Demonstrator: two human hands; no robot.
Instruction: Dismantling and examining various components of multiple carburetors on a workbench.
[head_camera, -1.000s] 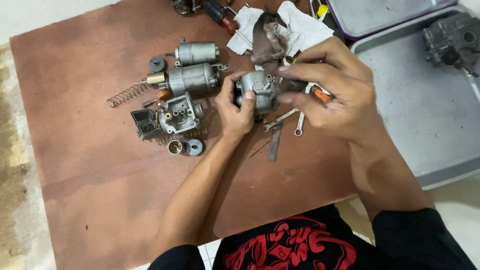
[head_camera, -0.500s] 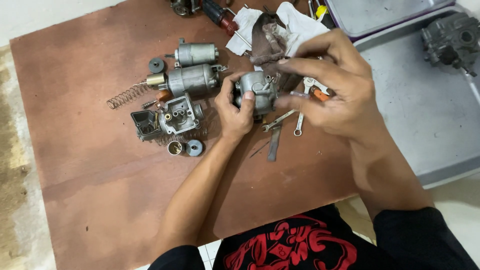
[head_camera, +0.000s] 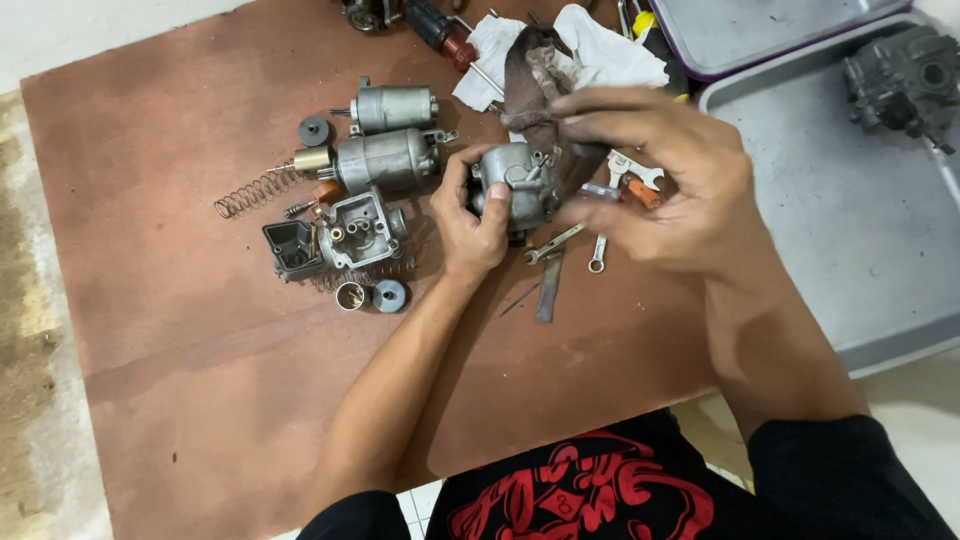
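Note:
My left hand (head_camera: 470, 225) grips a small grey metal carburetor body (head_camera: 515, 180) just above the brown wooden board (head_camera: 200, 350). My right hand (head_camera: 670, 185) reaches over it from the right, fingers pinched around a dirty brown rag (head_camera: 535, 85) that hangs against the part. More grey carburetor pieces (head_camera: 385, 160) lie to the left, with a float bowl piece (head_camera: 345, 235), a coil spring (head_camera: 245, 195) and small round caps (head_camera: 372, 296).
Small wrenches (head_camera: 598, 250) and a flat tool (head_camera: 548, 290) lie under my hands. A white cloth (head_camera: 600, 50) and a red-handled screwdriver (head_camera: 440, 25) sit at the far edge. Grey metal trays (head_camera: 850, 230) stand on the right, one holding another engine part (head_camera: 900, 75).
My right hand has shifted slightly with the rag over the carburetor body. The left hand keeps its grip in the same spot.

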